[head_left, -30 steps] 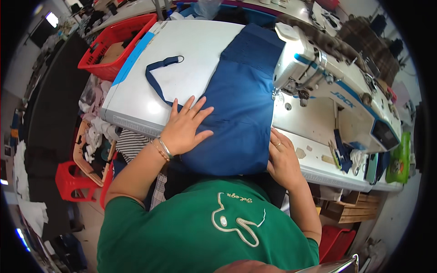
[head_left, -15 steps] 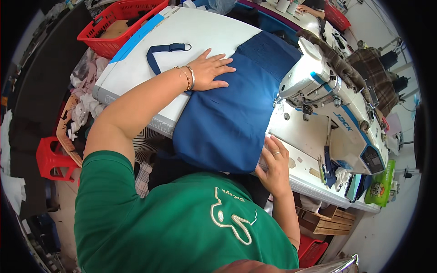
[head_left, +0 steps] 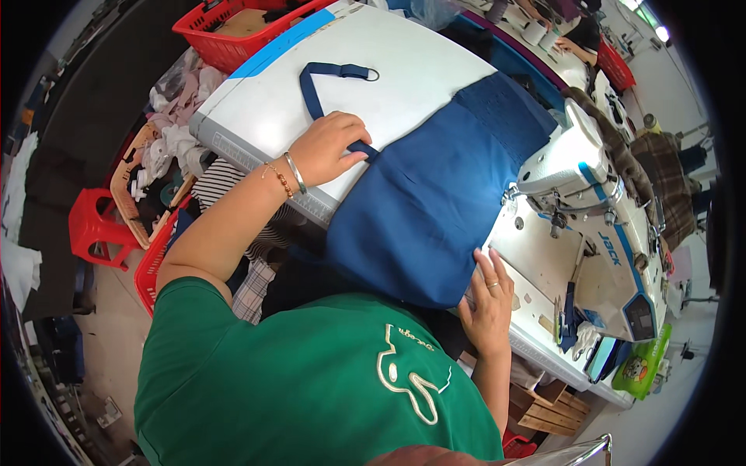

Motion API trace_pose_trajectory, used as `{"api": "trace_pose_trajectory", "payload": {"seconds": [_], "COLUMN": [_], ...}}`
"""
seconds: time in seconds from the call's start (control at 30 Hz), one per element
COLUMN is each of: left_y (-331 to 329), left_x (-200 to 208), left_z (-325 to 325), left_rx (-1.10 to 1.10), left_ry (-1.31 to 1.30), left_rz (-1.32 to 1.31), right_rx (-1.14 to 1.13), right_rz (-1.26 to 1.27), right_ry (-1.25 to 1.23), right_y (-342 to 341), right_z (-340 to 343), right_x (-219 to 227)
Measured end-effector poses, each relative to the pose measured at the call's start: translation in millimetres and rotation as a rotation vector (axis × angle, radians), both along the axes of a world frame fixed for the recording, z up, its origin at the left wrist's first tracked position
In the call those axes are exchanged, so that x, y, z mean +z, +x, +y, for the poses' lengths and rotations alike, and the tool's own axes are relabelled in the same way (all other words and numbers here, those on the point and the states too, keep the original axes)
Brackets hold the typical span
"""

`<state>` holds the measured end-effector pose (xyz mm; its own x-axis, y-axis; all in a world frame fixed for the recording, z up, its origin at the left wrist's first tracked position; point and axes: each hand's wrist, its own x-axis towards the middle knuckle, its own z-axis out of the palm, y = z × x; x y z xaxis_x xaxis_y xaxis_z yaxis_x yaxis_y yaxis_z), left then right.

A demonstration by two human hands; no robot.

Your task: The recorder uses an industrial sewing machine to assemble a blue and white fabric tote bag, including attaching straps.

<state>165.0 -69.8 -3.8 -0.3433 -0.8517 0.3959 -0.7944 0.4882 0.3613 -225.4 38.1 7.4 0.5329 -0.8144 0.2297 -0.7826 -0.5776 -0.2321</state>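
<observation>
Blue cloth (head_left: 427, 202), likely soft, light; best held by its edges; left hand (head_left: 326, 153) pinches strap (head_left: 311, 96); right hand (head_left: 487, 304) at cloth's edge, fingers slightly spread.

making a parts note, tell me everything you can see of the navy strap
The navy strap is narrow, flat and fabric-looking, with a metallic ring at its far end and a thicker section beside it. It lies bent on the white tabletop, partly hidden by the left hand touching it, and reaches the edge of the navy cloth.
</observation>
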Motion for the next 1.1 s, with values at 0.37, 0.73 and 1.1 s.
{"api": "trace_pose_trajectory", "payload": {"seconds": [0.37, 0.73, 1.1], "left_y": [21.4, -77.3, -168.9], "left_x": [-17.4, 31.1, -2.8], "left_z": [-22.7, -19.0, -17.8], "left_rx": [0.037, -0.202, -0.609], "left_ry": [0.157, -0.147, 0.228], "left_rz": [0.114, 0.117, 0.218], "right_rx": [-0.006, 0.009, -0.023], "right_rz": [0.041, -0.058, -0.154], "right_ry": [0.051, 0.022, 0.027], "right_y": [2.5, -1.0, -4.9], "right_z": [1.0, -0.7, 3.3], "right_x": [3.5, -0.5, -8.7]}}
